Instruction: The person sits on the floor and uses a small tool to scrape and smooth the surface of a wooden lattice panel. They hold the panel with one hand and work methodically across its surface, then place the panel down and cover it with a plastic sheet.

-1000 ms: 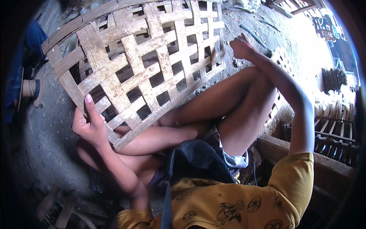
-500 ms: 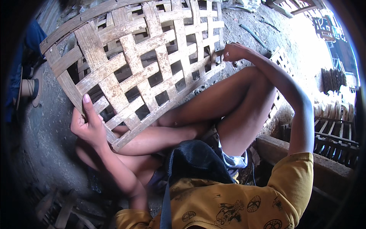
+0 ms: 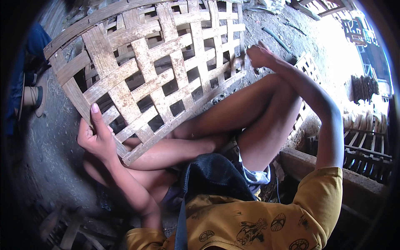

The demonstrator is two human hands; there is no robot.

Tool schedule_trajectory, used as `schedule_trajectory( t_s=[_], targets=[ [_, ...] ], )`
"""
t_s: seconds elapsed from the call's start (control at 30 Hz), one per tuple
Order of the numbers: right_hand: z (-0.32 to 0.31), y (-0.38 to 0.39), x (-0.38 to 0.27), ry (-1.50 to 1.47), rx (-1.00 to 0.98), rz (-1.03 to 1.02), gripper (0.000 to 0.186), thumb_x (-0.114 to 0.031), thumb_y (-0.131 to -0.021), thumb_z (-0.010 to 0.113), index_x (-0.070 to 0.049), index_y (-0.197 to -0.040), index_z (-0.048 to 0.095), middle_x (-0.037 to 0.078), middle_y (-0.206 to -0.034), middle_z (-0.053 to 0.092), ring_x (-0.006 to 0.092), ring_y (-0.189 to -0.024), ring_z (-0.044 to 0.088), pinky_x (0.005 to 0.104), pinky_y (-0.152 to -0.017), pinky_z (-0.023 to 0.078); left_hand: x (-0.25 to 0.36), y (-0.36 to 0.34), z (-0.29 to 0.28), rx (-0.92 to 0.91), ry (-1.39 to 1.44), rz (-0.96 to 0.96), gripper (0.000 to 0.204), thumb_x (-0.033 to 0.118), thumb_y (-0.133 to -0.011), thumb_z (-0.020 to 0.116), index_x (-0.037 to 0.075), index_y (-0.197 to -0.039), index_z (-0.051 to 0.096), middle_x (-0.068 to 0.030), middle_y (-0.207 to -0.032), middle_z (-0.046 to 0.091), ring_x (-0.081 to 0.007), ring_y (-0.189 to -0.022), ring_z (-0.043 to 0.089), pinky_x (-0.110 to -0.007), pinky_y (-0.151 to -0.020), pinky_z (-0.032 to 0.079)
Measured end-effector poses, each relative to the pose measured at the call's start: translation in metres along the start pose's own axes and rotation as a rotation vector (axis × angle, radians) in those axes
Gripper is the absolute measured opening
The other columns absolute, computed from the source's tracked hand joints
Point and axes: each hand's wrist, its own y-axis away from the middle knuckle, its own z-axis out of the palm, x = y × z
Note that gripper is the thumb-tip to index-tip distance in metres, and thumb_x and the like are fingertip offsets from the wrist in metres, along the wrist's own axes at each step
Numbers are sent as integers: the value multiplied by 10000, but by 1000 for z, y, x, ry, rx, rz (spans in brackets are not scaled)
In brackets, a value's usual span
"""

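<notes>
A box-like crate of woven bamboo slats [image 3: 137, 68], worn and stained, rests tilted across my crossed legs. My left hand [image 3: 98, 135] grips its near left corner, thumb on top and fingers underneath. Just beyond the crate's right end is my right hand [image 3: 259, 56]. One digit points up and the other fingers are loosely curled, with no object visible in them. A small gap parts this hand from the slat end [image 3: 238, 61] beside it. Its palm side is partly hidden.
A dark rod [image 3: 278, 41] lies on the grey ground past my right hand. Another woven panel [image 3: 306, 68] stands beyond my right knee. A wooden beam [image 3: 300, 164] and slatted racks [image 3: 364, 152] are at the right. Someone's blue-clad leg [image 3: 36, 41] shows at far left.
My right hand has drawn slightly right, off the slat end it was touching, and one digit has lifted. My left hand and the crate have hardly moved.
</notes>
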Motion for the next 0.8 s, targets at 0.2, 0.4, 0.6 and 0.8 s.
schedule_trajectory(
  t_s=[0.2, 0.4, 0.6, 0.8],
  targets=[
    [1, -2, 9, -80, 5, 78, 221, -217, -726, 714, -153, -933, 754, 62, -896, 743, 243, -956, 702, 483, -1053, 380, 6, 0, 0, -22, 20, 3, 338, 256, -1039, 645, -68, -1012, 739, -15, -723, 679, -31, -545, 467, -222, -454, 323],
    [-15, 1, 5, -384, -170, 42, 296, -272, -748, 692, -70, -938, 795, 151, -909, 759, 305, -889, 732, 416, -747, 563, 6, -2, 0, -22, 18, 25, 332, 248, -1041, 643, -65, -986, 740, -16, -719, 678, -31, -555, 477, -225, -457, 334],
    [-12, -1, 4, -432, -127, -1, 294, -286, -749, 707, -79, -938, 794, 152, -896, 755, 302, -886, 730, 427, -778, 558, 5, -2, 0, -17, 27, 15, 335, 251, -1040, 645, -65, -981, 738, -14, -714, 675, -31, -552, 476, -225, -455, 331],
    [-8, -5, 6, -410, -146, -27, 276, -281, -746, 718, -66, -902, 793, 144, -876, 750, 285, -855, 721, 423, -768, 552, -1, -1, -1, -11, 8, 4, 339, 256, -1038, 645, -69, -1028, 739, -5, -700, 661, -28, -520, 442, -228, -447, 303]
  ],
)
